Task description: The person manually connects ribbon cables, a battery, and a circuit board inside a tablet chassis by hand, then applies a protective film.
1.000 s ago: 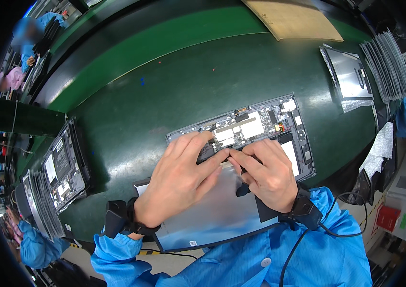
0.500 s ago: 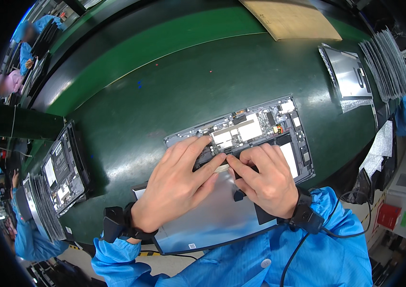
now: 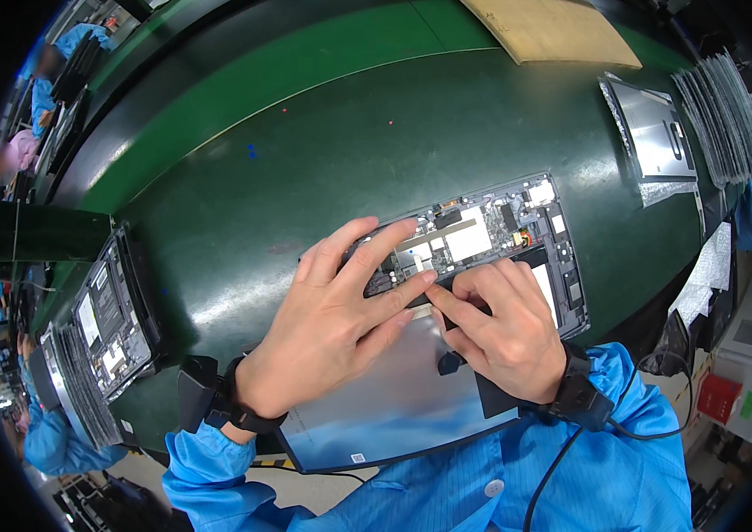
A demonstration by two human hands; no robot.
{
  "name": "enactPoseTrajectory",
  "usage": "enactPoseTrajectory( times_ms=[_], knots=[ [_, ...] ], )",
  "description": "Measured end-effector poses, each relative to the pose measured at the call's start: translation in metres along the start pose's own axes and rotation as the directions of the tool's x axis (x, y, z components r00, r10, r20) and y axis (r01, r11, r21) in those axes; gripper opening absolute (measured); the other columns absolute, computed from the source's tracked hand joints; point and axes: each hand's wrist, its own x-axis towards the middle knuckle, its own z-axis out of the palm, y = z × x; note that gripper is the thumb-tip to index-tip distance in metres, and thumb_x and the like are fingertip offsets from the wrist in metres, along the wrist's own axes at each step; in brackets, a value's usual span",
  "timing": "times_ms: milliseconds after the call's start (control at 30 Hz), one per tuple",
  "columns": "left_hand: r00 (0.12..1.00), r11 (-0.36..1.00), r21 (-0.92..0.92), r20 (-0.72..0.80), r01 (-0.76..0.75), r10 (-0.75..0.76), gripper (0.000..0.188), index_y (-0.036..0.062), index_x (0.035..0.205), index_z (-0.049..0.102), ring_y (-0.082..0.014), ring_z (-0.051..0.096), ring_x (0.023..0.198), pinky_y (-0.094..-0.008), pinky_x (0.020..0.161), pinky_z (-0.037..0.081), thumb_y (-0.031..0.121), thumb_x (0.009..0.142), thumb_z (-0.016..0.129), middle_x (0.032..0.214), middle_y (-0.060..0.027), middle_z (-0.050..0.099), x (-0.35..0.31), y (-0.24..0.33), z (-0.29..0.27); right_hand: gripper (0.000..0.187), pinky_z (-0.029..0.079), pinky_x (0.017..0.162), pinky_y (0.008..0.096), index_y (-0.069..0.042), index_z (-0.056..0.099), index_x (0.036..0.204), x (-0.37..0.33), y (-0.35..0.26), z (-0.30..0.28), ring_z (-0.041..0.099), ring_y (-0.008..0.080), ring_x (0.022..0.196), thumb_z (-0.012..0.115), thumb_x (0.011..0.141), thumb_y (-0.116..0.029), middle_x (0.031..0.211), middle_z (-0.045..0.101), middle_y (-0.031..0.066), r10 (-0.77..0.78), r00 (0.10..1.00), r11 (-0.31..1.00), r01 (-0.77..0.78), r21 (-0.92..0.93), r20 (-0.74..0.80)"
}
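An opened tablet-like device (image 3: 568,257) lies in front of me, its circuit boards and pale shields exposed. Against its near side rests a silvery display panel (image 3: 376,403) with black parts at its right. My left hand (image 3: 323,328) lies over the device's left half, fingers spread and stretched, with the index tip at the seam between device and panel. Right beside that tip, my right hand (image 3: 509,337) is curled, thumb and index drawn together at the seam. What they pinch, if anything, is hidden. A small black flap (image 3: 450,363) sticks up from the panel beneath the right hand.
More opened devices (image 3: 114,328) are stacked at the left, beside a row of thin panels (image 3: 74,390). Metal-backed panels (image 3: 655,133) and an upright row of grey sheets (image 3: 726,124) stand at the far right. A cardboard sheet (image 3: 553,31) lies at the back. Other people work at both sides.
My left hand's fingers have spread wider and reach farther over the device. My right hand has shifted slightly right, staying curled at the seam. The view has moved a little.
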Motion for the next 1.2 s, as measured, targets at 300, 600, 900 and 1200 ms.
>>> enactPoseTrajectory(
  times_ms=[300, 600, 900, 1200],
  knots=[
    [0.995, 0.997, 0.007, 0.053, -0.082, 0.081, 0.038, 0.0158, 0.121, 0.076, -0.0374, 0.041, 0.141, -0.0524, 0.111, 0.038, 0.018, 0.084, 0.078, 0.154, -0.0112, 0.048, 0.008, 0.001, -0.01, 0.049, 0.042, 0.07, 0.0382, -0.004, 0.074, 0.109, -0.004, -0.003, 0.0, 0.055, 0.0238, 0.081, 0.081, 0.061, 0.002, 0.095, 0.058, 0.0052, -0.005, 1.0, 1.0, 0.005, 0.013, 0.002],
    [0.996, 0.994, 0.093, -0.064, -0.062, 0.068, 0.036, -0.0017, 0.114, 0.07, -0.0337, 0.063, 0.125, -0.0497, 0.104, 0.048, 0.014, 0.082, 0.079, 0.132, -0.0158, 0.066, -0.043, 0.049, 0.003, 0.045, 0.048, 0.089, 0.0406, 0.0, 0.067, 0.121, -0.006, 0.007, -0.018, 0.061, 0.0322, 0.101, 0.078, 0.077, -0.003, 0.11, 0.063, 0.0115, 0.019, 1.0, 0.999, -0.019, 0.05, -0.009],
    [0.991, 0.996, 0.067, 0.121, -0.059, 0.051, 0.088, -0.0117, 0.121, 0.057, -0.0596, 0.034, 0.143, -0.061, 0.117, 0.032, 0.059, 0.075, 0.081, 0.145, -0.0457, 0.039, -0.057, 0.08, 0.011, 0.025, 0.051, 0.081, 0.0292, 0.004, 0.057, 0.116, -0.074, 0.05, -0.057, 0.065, 0.0162, 0.091, 0.067, 0.1, -0.013, 0.103, 0.068, 0.0116, 0.687, 0.719, 0.621, -0.655, 0.431, 0.103],
    [1.0, 0.973, 0.229, -0.011, 0.021, -0.019, 0.099, -0.015, 0.126, 0.05, -0.0546, 0.038, 0.142, -0.0591, 0.119, 0.032, 0.047, 0.06, 0.091, 0.146, -0.0458, 0.037, -0.027, 0.043, -0.017, 0.057, 0.055, 0.098, 0.0341, 0.005, 0.04, 0.153, -0.002, 0.064, -0.039, 0.066, 0.0191, 0.117, 0.061, 0.103, -0.012, 0.134, 0.064, 0.0144, 0.567, 0.794, 0.118, -0.342, 0.932, 0.219]
  ],
)
